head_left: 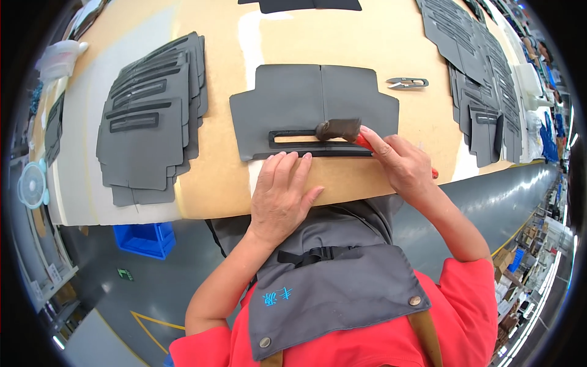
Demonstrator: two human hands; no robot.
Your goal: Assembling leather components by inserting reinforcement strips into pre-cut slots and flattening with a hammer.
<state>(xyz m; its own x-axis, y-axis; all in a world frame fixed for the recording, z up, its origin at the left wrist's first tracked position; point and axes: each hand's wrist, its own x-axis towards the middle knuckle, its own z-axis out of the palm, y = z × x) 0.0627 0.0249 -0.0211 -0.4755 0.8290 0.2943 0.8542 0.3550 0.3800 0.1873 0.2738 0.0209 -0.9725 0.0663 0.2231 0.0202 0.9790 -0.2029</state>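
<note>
A dark grey cut panel (281,101) with stepped corners lies flat on the table in front of me. Near its lower edge runs a black-bordered slot, with a black strip along the edge itself. My right hand (403,162) is closed round the red handle of a hammer (339,129). The dark hammer head is over the slot's right part; whether it touches the panel I cannot tell. My left hand (278,199) lies flat, fingers stretched, its fingertips on the black strip at the panel's near edge.
Small thread snips (408,83) rest right of the panel. Stacks of similar grey panels lie at the left (143,147) and the right (455,49). Another dark piece (312,5) is at the far edge. A blue bin (145,240) stands on the floor; a small fan (33,185) is at far left.
</note>
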